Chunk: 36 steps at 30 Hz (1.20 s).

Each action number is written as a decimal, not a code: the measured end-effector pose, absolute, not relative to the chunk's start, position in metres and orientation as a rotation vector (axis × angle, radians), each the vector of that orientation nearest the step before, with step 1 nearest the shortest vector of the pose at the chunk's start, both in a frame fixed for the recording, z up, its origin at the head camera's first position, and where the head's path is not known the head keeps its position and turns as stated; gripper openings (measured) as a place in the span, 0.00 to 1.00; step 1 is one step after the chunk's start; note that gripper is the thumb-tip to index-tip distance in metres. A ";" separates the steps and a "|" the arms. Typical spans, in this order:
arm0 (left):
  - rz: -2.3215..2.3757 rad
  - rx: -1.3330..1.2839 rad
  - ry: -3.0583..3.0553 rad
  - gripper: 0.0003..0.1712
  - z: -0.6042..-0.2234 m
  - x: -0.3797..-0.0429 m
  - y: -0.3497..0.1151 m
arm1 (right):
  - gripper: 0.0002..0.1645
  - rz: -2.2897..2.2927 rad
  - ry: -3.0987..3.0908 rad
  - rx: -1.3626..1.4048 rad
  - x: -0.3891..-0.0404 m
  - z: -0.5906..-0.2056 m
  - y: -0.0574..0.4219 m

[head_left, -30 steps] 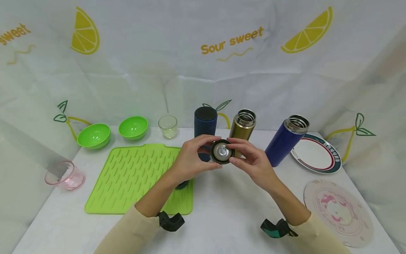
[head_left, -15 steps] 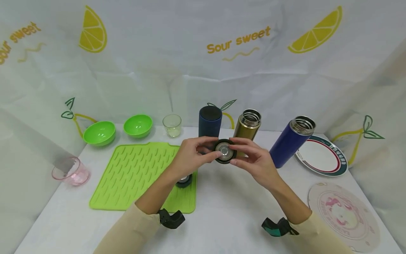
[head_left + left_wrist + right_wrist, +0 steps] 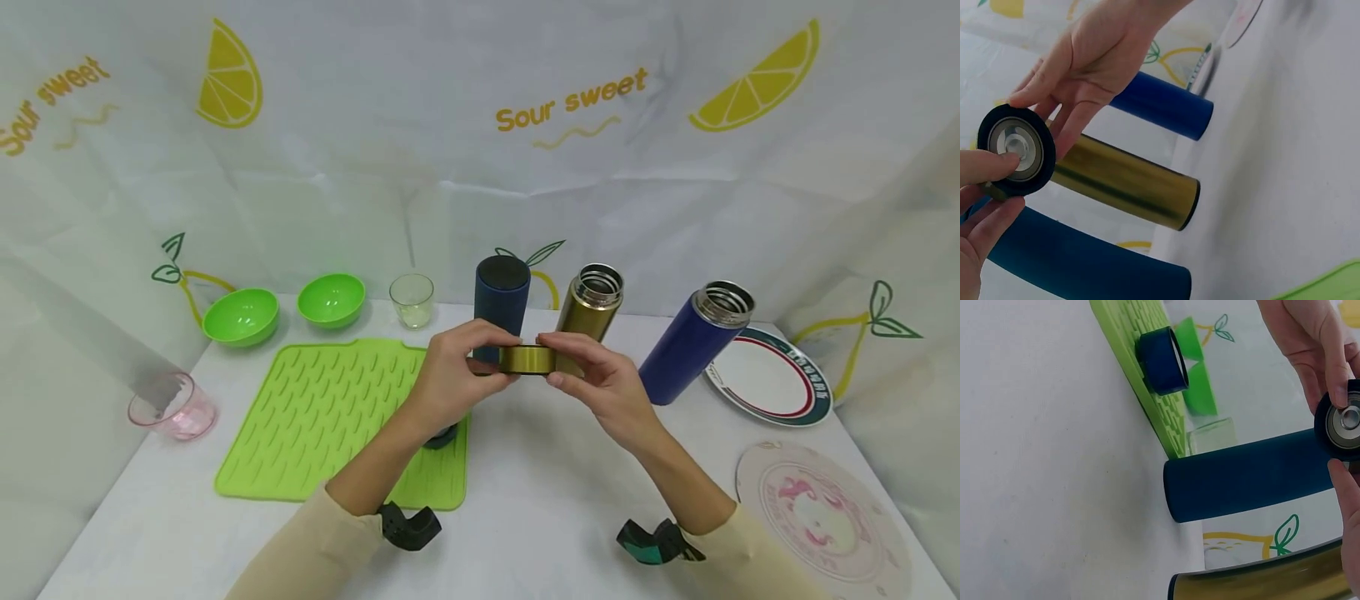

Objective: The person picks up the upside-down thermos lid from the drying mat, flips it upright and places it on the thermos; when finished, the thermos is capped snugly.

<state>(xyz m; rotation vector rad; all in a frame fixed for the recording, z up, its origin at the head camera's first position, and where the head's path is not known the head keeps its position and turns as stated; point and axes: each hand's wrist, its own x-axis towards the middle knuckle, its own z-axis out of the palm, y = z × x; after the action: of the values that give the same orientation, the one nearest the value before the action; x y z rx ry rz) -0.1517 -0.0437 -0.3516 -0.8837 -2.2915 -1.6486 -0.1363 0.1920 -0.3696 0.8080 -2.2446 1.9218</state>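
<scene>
My left hand [image 3: 453, 371] and right hand [image 3: 603, 379] pinch a round gold bottle lid [image 3: 527, 360] between them, its gold side facing me in the head view. The lid's metal inner face and dark rim [image 3: 1047, 147] show in the left wrist view, with the left thumb lying on that face. Just behind the hands stand an uncapped gold flask [image 3: 591, 304] and a dark blue flask [image 3: 502, 292] with a dark top. To the right of them is an uncapped blue flask [image 3: 693, 342]. A blue lid [image 3: 1163, 359] rests on the green mat, mostly hidden by my left arm in the head view.
The green mat [image 3: 330, 417] lies at left. Behind it are two green bowls [image 3: 242, 318] and a clear glass [image 3: 412, 300]; a pink glass [image 3: 176, 410] stands at far left. At right lie a white plate [image 3: 765, 379] and a pink-printed round mat [image 3: 821, 508].
The lid has turned in my hands: its metal inner face pointed at me before, and now its gold side does. The left thumb moved over the inner face. The camera view has shifted slightly.
</scene>
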 end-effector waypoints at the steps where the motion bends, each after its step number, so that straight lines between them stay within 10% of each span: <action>1: -1.647 -0.887 -2.285 0.20 -0.352 -0.152 -0.044 | 0.27 1.910 -2.235 0.816 -0.137 -0.370 0.192; 36: -1.460 -1.060 -2.360 0.25 -0.350 -0.151 -0.050 | 0.24 1.928 -2.115 0.930 -0.136 -0.375 0.192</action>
<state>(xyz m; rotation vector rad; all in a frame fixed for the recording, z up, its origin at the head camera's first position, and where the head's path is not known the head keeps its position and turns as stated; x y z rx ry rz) -0.1506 -0.0498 -0.3498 -1.0595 -2.3598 -1.4601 -0.1357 0.1919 -0.3750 0.9299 -2.1155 1.9275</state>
